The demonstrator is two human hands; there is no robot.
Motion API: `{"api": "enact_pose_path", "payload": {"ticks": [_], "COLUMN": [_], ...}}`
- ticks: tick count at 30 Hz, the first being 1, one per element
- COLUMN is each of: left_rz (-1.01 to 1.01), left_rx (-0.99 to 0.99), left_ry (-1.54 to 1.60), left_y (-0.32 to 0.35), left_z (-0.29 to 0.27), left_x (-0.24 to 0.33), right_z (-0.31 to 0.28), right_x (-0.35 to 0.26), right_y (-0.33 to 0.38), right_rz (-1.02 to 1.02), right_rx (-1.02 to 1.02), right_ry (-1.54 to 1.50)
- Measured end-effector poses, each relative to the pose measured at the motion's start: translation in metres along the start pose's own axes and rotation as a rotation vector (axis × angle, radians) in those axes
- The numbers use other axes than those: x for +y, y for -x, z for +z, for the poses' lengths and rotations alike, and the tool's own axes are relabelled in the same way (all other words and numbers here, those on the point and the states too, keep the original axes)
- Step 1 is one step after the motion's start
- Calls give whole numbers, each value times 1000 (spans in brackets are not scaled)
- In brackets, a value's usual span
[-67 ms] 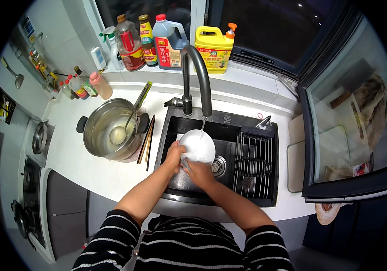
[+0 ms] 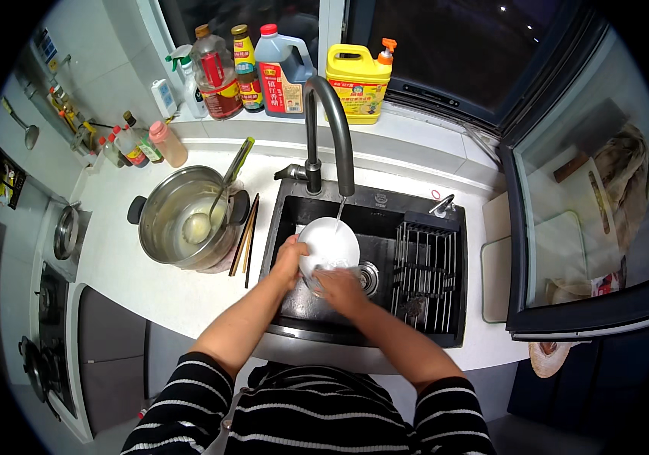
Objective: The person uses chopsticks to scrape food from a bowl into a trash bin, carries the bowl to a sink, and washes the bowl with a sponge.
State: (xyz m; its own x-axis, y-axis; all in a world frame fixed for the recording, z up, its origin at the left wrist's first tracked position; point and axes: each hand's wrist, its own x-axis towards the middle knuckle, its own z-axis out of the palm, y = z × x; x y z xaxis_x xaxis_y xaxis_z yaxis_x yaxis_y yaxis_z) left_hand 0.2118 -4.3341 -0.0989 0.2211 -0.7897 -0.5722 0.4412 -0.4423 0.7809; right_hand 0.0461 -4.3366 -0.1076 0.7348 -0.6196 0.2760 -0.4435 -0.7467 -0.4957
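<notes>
Over the sink's left basin I hold a white bowl (image 2: 330, 241) under a thin stream of water. My left hand (image 2: 288, 262) is closed round the bowl's left edge. Against its near edge, my right hand (image 2: 342, 291) is closed, blurred by motion, and presses a small grey cloth-like thing (image 2: 320, 274) to the bowl; its kind is hard to make out. The water comes from the dark faucet (image 2: 345, 163) arching above. Part of both hands' fingers is hidden behind the bowl or smeared.
A black sink (image 2: 283, 303) surrounds the bowl, with a drain (image 2: 368, 277) and a wire rack (image 2: 427, 280) to the right. A steel pot (image 2: 159, 235) holding a ladle (image 2: 197, 227) stands left, beside chopsticks (image 2: 246, 244). Several bottles line the sill; an open window (image 2: 586, 315) juts in at right.
My right hand has moved slightly right and down along the bowl's near edge. The bowl has shifted a little left, and my left hand keeps its hold.
</notes>
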Motion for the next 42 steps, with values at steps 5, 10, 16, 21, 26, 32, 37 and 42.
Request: {"api": "enact_pose_path", "payload": {"ticks": [5, 10, 16, 21, 26, 32, 37, 42], "left_rz": [-159, -104, -44, -164, 6, -39, -338, -420], "left_rx": [-226, -80, -77, -128, 45, -39, -238, -463], "left_ry": [-70, 280, 111, 13, 336, 213, 76, 368], "left_y": [-2, -2, -9, -9, -3, -13, -31, -42], "left_z": [-9, -11, -22, -14, -1, -15, -17, -4], "left_x": [16, -29, -17, 3, -39, -33, -1, 17], "right_z": [-16, 15, 25, -14, 18, 20, -60, -97], "right_x": [63, -13, 29, 63, -4, 45, 58, 29], "right_y": [26, -3, 27, 22, -4, 25, 4, -19], "right_rz": [-435, 98, -268, -502, 113, -299, -415, -77], "right_rx": [-24, 103, 28, 11, -55, -54, -145, -461], "right_ry": [464, -66, 160, 393, -67, 168, 413, -11]}}
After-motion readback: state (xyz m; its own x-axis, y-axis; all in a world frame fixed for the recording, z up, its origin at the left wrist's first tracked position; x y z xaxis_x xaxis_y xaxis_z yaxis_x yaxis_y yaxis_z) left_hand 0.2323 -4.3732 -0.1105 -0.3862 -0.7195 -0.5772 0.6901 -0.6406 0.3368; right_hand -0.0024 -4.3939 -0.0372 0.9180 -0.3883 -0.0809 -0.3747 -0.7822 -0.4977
